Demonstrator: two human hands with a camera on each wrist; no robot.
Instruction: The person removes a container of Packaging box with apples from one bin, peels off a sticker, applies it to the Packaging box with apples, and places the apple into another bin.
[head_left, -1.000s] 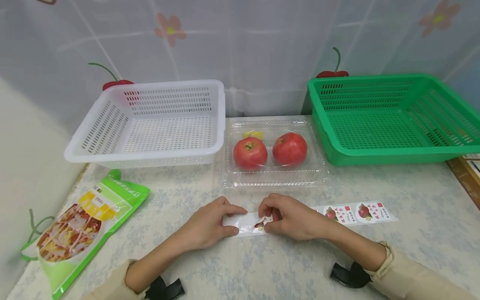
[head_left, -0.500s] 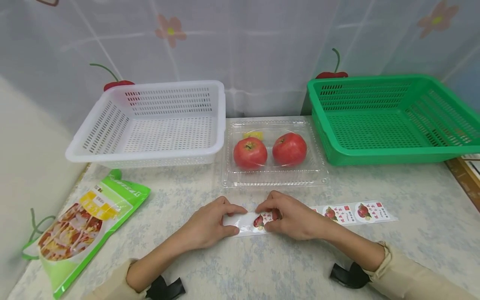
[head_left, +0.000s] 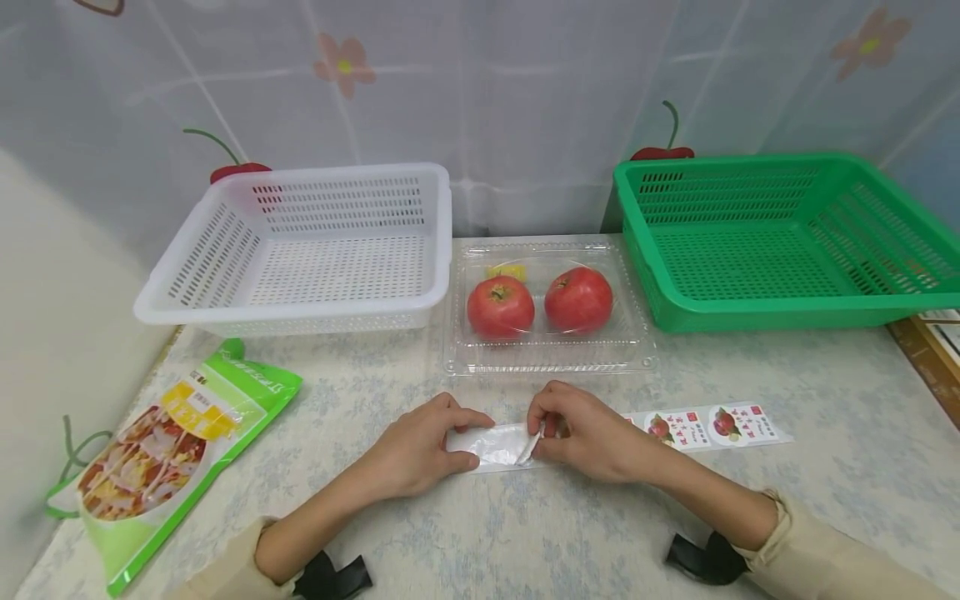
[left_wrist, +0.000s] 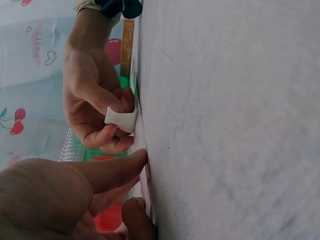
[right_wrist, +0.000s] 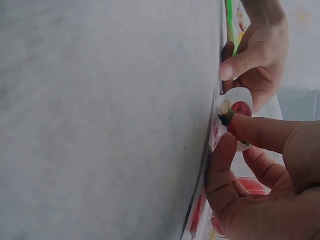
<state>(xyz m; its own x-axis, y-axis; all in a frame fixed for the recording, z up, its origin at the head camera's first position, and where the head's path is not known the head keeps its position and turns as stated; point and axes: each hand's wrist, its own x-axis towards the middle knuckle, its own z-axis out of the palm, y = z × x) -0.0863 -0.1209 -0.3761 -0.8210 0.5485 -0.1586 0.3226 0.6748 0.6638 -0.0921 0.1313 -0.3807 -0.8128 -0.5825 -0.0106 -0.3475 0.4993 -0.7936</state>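
Observation:
A strip of stickers [head_left: 746, 423] printed with red fruit lies on the table, its left end bare shiny backing. My left hand [head_left: 418, 443] presses that bare end flat with spread thumb and index finger. My right hand [head_left: 588, 435] pinches a sticker [right_wrist: 239, 96] between thumb and fingers. In the left wrist view the sticker's white underside [left_wrist: 121, 120] is lifted and curls off the backing. Its printed fruit shows in the right wrist view. The right hand covers the middle of the strip from the head camera.
Behind the hands sits a clear plastic clamshell box [head_left: 551, 367] holding two red apples [head_left: 501, 308] and a small yellow piece. A white basket [head_left: 292, 315] stands at back left, a green basket [head_left: 780, 312] at back right. A green food bag [head_left: 180, 450] lies at left.
The right hand's pinched sticker has lifted and folded over, so its white back shows where the printed face showed half a second ago. The left hand has stayed in place.

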